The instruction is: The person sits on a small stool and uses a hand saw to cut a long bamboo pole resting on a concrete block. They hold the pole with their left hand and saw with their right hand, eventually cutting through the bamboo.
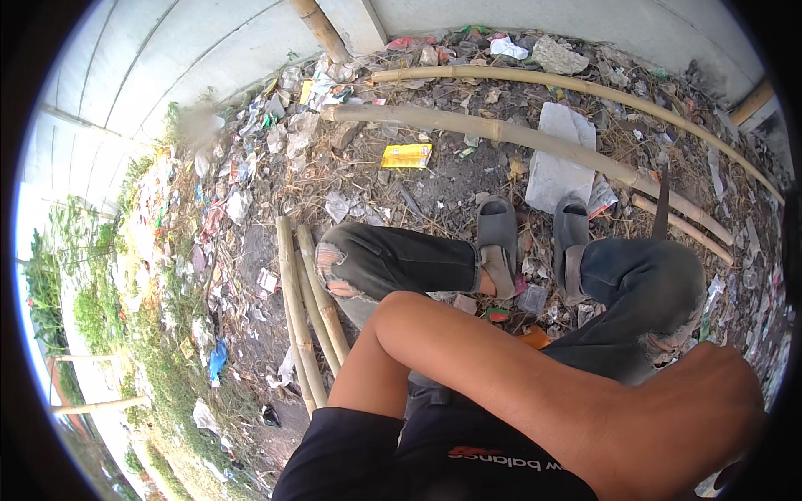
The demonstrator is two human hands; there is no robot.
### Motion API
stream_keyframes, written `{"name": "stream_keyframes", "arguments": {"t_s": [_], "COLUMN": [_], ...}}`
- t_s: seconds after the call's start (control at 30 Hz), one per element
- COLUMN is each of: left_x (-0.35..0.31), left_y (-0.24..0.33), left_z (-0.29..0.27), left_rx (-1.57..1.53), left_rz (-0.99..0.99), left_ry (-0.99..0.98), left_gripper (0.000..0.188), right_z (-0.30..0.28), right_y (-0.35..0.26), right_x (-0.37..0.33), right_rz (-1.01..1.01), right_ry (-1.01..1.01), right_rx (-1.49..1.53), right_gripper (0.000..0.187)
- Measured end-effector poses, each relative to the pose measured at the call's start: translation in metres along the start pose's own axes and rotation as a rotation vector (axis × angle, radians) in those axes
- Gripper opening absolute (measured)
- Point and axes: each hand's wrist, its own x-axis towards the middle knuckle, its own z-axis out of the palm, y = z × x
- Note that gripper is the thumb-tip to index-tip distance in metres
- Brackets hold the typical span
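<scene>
My left arm reaches across my body to the lower right. There my left hand [714, 401] shows mostly its back, with the fingers bent away and hidden, so whether it holds anything is unclear. My right hand is out of sight. Beyond my bent right knee, a dark, narrow, pointed blade [662, 204] sticks up in front of the bamboo; its lower end is hidden by the leg. A thick bamboo pole [476, 125] lies across the ground ahead, over a pale flat slab [555, 171]. A shorter bamboo piece [685, 230] is near the blade.
Another long bamboo pole [576, 82] curves along the far side. Several bamboo lengths [305, 309] lie left of my left knee. Litter and a yellow packet [407, 156] cover the dirt. Grey walls [543, 18] stand ahead; green plants [100, 309] grow at left.
</scene>
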Motion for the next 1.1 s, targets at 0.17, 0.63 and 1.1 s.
{"name": "stream_keyframes", "arguments": {"t_s": [0.17,0.63,1.1], "left_x": [0.024,-0.053,-0.228], "left_y": [-0.033,-0.171,-0.411], "left_z": [0.034,-0.072,-0.171], "left_rx": [0.186,0.168,1.187], "left_rz": [-0.134,-0.59,-1.22], "left_ry": [0.503,0.745,0.292], "left_gripper": [0.019,0.098,0.071], "right_z": [0.012,0.02,0.083], "right_y": [0.0,0.02,0.052], "right_x": [0.011,0.057,0.141], "right_rz": [0.046,0.17,0.239], "right_ry": [-0.033,-0.057,-0.311], "right_rx": [0.011,0.008,0.018], "right_gripper": [0.02,0.022,0.027]}}
